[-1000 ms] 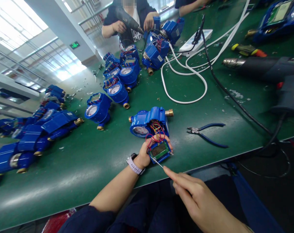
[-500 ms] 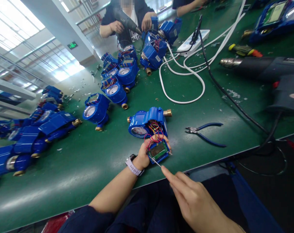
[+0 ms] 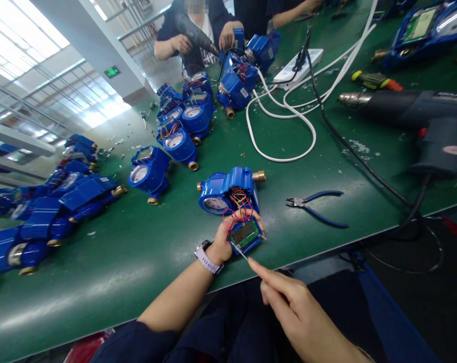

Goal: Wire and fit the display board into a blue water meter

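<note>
My left hand (image 3: 223, 242), a watch on its wrist, is closed around a display circuit board (image 3: 245, 235) with a green face, a dark screen and a blue frame. Red, yellow and black wires run from it into the open compartment of a blue water meter (image 3: 213, 194) lying just beyond. In my right hand (image 3: 288, 297) is a thin metal-shafted tool (image 3: 239, 250); the index finger is stretched along it and the handle is hidden in the palm. Its tip meets the board's lower left corner. Diagonal cutting pliers (image 3: 312, 205) lie to the right, handles apart.
Several blue meters (image 3: 147, 174) stand at the left and back. A heat gun (image 3: 409, 111), its black cord, a screwdriver (image 3: 377, 79) and a white power strip (image 3: 298, 69) with looped cable occupy the right. Across the table (image 3: 145, 257), another person holds a heat gun (image 3: 196, 34) near meters.
My right hand has shifted slightly left and down, its fingers curled tighter, with the tool tip still at the board's corner. My left hand holds the board almost unmoved. The view has shifted slightly.
</note>
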`<state>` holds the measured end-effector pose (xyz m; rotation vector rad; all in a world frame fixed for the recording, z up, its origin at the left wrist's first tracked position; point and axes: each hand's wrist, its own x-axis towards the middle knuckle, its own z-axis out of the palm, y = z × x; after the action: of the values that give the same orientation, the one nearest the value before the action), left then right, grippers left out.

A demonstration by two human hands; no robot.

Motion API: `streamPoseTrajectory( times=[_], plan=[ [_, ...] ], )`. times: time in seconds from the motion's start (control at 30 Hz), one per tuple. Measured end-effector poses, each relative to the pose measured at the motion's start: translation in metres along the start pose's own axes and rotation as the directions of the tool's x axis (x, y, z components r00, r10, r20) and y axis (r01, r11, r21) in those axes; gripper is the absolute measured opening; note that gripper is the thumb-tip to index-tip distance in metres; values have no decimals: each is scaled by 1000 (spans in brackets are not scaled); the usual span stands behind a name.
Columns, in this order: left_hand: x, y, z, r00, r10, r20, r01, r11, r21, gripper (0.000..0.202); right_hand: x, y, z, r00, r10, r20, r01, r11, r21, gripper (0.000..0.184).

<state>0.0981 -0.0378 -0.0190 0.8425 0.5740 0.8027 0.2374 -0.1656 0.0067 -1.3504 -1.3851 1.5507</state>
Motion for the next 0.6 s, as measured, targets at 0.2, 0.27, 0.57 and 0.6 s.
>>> streamPoseTrajectory(
  times=[0.2,0.27,0.57,0.6],
  plan=[
    [1,0,-3,1000,7,21,-7,1000,0,57,0,-4,0,985,156,68,-168,953,251,47],
    [2,0,-4,1000,-10,25,11,1000,-15,58,0,-6,-5,997,66,30,-69,991,117,44],
    [2,3,-7,995,-51,86,54,998,-30,64,1,-17,-26,990,-46,132,73,976,-204,45],
    [2,3,-7,995,-48,89,51,998,-28,64,1,-18,-27,990,-39,137,69,974,-217,45]
  ],
)
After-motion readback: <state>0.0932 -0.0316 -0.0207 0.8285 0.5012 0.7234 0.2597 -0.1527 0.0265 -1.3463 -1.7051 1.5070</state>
